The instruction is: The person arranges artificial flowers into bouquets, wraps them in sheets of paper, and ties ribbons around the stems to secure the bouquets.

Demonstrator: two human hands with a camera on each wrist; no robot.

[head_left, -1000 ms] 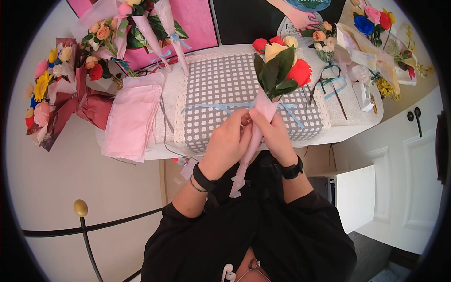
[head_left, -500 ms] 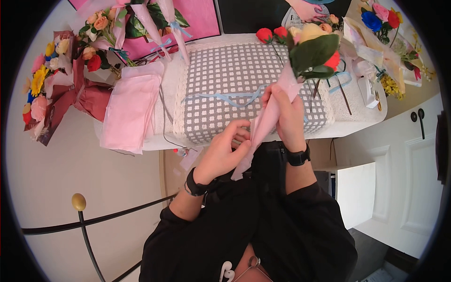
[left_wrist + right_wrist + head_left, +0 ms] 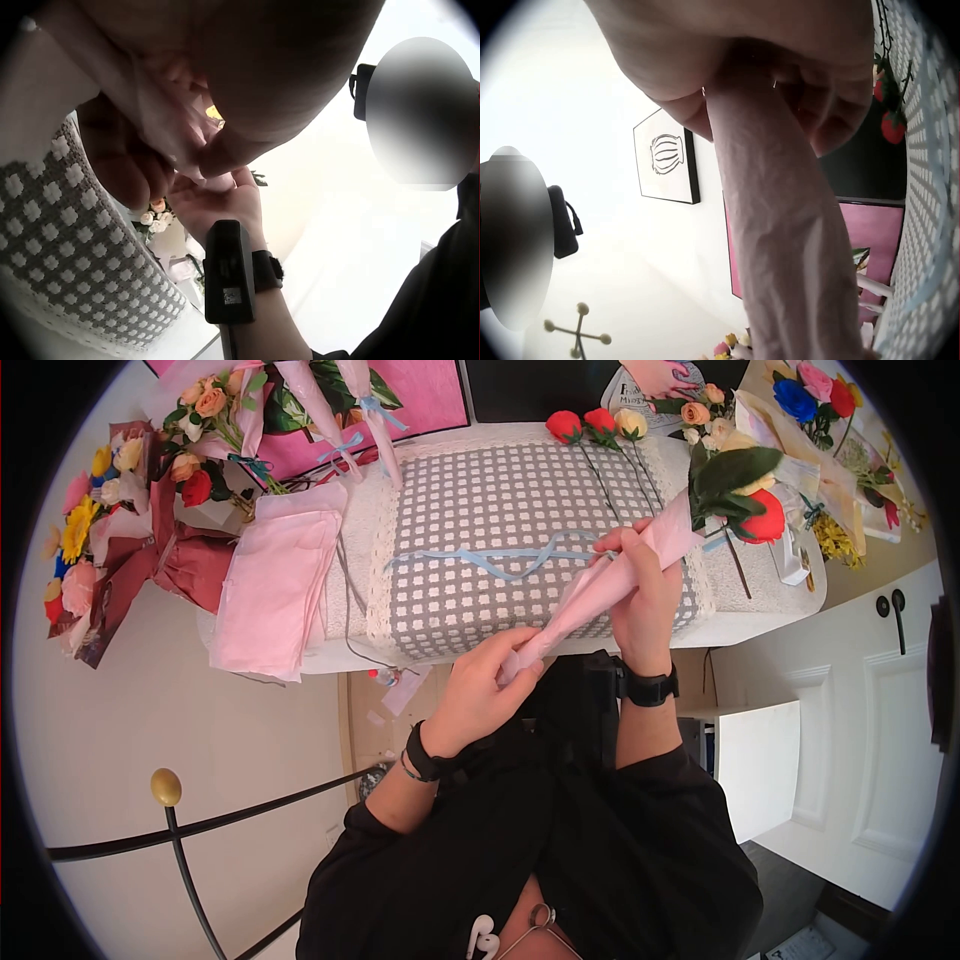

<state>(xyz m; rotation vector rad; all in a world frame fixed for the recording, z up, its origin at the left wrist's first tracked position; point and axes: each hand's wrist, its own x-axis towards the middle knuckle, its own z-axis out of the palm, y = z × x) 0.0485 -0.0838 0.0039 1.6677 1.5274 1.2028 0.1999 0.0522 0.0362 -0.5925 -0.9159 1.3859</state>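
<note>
A bouquet wrapped in a pink paper cone (image 3: pixel 585 588) slants up to the right over the front of the table. Green leaves (image 3: pixel 735 472) and a red rose (image 3: pixel 763 517) stick out of its top, with part of a cream rose behind them. My right hand (image 3: pixel 648 610) grips the cone below the flowers, its fingers round the paper. At the narrow lower end, my left hand (image 3: pixel 482 692) pinches the paper between thumb and fingers. From the right wrist view, the creased wrapper (image 3: pixel 780 217) runs out of the right palm. A light blue ribbon (image 3: pixel 500 567) lies loose behind the hands.
A grey and white checked mat (image 3: pixel 450 510) covers the middle of the table. Two red roses (image 3: pixel 565 428) and a cream rose (image 3: pixel 631 424) lie at its back. Pink paper sheets (image 3: pixel 275 590) are stacked left; finished bouquets (image 3: pixel 105 540) stand at both sides.
The bouquet has swung right and tilted lower, carried by the right hand. The left hand has slid from beside the right hand down to the cone's lower end and now grips there.
</note>
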